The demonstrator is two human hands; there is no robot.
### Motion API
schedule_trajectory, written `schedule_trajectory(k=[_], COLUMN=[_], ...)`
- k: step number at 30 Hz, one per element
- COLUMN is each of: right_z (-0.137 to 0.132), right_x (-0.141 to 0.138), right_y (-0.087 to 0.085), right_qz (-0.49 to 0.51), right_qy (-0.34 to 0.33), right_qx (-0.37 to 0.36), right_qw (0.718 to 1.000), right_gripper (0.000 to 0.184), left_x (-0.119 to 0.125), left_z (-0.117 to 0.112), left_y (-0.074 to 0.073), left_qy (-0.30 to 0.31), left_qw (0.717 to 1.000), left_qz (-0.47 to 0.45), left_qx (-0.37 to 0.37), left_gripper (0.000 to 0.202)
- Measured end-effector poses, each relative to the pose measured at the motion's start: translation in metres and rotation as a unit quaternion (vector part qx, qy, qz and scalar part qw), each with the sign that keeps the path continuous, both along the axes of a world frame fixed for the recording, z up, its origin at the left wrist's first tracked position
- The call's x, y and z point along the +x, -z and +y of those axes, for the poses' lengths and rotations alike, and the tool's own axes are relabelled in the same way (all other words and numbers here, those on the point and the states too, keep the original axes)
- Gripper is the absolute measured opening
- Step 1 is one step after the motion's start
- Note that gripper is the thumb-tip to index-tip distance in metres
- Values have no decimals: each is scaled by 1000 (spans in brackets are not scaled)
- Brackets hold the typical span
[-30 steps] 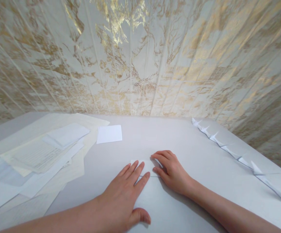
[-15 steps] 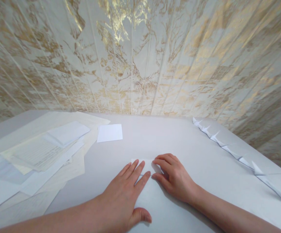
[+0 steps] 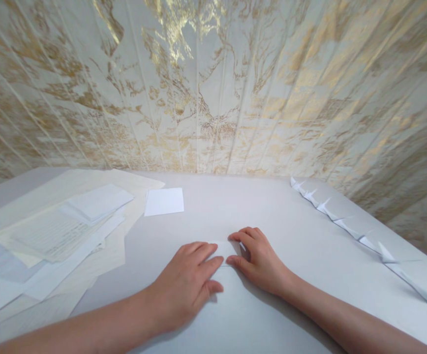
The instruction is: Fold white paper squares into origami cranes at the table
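A small white folded paper (image 3: 225,250) lies on the white table (image 3: 272,216) between my two hands. My left hand (image 3: 186,282) lies flat on its left part, fingers stretched forward and close together. My right hand (image 3: 258,258) rests at its right edge, thumb and curled fingers pinching the paper's far corner. Most of the paper is hidden under the hands.
A white square sheet (image 3: 164,201) lies farther back. A spread of loose sheets and cream papers (image 3: 54,231) covers the table's left side. A row of several folded white paper pieces (image 3: 350,228) runs along the right edge. A gold-patterned wall (image 3: 213,88) stands behind.
My left hand has slid forward and left over the paper, its thumb tucked in closer. My right hand has shifted slightly back along the paper's far edge.
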State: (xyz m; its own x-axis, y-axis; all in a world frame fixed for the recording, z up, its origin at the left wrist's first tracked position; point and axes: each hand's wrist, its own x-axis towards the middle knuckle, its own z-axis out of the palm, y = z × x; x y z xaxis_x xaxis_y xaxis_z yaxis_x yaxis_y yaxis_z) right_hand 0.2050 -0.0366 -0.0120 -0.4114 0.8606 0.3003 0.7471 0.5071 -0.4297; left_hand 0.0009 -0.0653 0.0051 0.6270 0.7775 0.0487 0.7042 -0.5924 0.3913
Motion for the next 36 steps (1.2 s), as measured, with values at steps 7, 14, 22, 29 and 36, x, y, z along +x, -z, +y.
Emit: schedule_trajectory(k=[7, 14, 22, 29, 36], right_z=[5, 4, -1, 0, -7], right_x=[-5, -6, -3, -2, -3], right_y=[-8, -8, -4, 0, -6], right_qz=[-7, 31, 202, 264, 83], right_qy=[50, 40, 0, -5, 5], right_qx=[-70, -90, -208, -238, -113], right_qw=[996, 995, 957, 935, 990], right_gripper=[28, 19, 13, 19, 3], left_x=[-2, 3, 1, 5, 4], left_z=[22, 28, 27, 22, 17], left_y=[9, 4, 4, 3, 1], left_qy=[-126, -138, -176, -207, -198], left_qw=[990, 983, 873, 836, 945], left_qz=[-56, -118, -351, -393, -202], left_qx=[21, -37, -288, -323, -166], left_gripper=[42, 26, 13, 17, 19])
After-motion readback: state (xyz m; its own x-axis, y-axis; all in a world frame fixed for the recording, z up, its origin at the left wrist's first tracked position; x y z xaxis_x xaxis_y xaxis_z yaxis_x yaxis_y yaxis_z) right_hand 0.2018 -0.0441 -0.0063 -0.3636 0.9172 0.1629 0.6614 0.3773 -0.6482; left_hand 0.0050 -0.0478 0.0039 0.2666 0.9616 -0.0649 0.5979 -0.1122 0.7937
